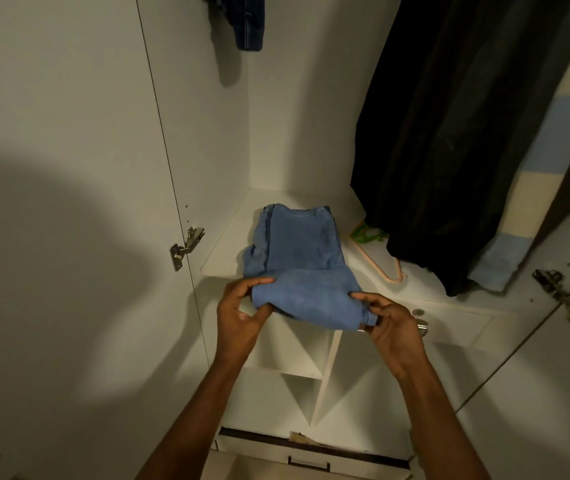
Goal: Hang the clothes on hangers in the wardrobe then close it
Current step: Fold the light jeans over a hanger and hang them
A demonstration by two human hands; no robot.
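denim jeans (pixel 302 268) folded on shelf (pixel 223 244), left hand (pixel 242 311) and right hand (pixel 392 323) pinching front corners

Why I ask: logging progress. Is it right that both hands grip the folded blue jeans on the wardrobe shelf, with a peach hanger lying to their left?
Not quite. The head view shows the peach hanger lying to the right of the folded blue jeans, not the left. Left hand and right hand do grip them on the wardrobe shelf.

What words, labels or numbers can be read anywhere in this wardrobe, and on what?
None can be read.
Folded light blue denim jeans held by both hands: a small pale tag at the near edge, too small to read.
Hanging black garment, white wardrobe shelf: no text.
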